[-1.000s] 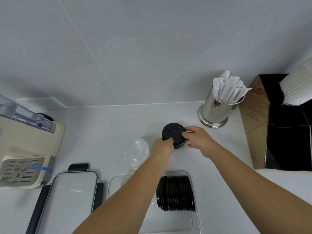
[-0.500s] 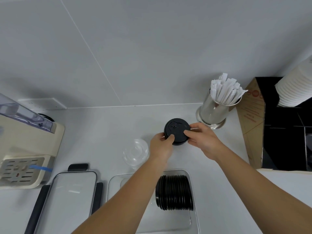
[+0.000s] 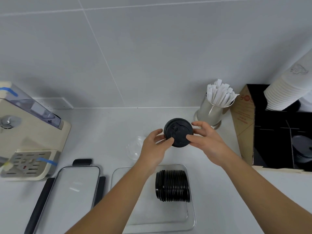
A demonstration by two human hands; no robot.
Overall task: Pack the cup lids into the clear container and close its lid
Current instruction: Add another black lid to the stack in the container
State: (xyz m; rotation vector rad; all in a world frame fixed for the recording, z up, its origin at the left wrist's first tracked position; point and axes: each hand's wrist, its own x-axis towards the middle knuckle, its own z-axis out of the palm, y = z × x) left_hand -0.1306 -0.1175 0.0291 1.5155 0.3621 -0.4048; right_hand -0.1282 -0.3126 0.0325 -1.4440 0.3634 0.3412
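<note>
Between both hands I hold a stack of black cup lids (image 3: 178, 131), lifted off the counter and tilted toward me. My left hand (image 3: 154, 147) grips its left edge, my right hand (image 3: 205, 139) its right edge. Below them lies the clear container (image 3: 191, 217), open, with a row of black lids (image 3: 173, 185) standing on edge inside it. The container's lid (image 3: 74, 188), clear with black clips, rests on the counter to the left. A clear dome lid (image 3: 134, 147) sits on the counter, partly hidden by my left hand.
A cream coffee machine (image 3: 25, 132) stands at the left. At the back right a steel cup with paper-wrapped sticks (image 3: 214, 107) stands beside a cardboard box (image 3: 244, 122). White paper cups (image 3: 287, 92) are stacked at the far right.
Both hands have raised the stack of black lids off the counter and tilted it toward me. The camera has moved closer and looks further up the wall.
</note>
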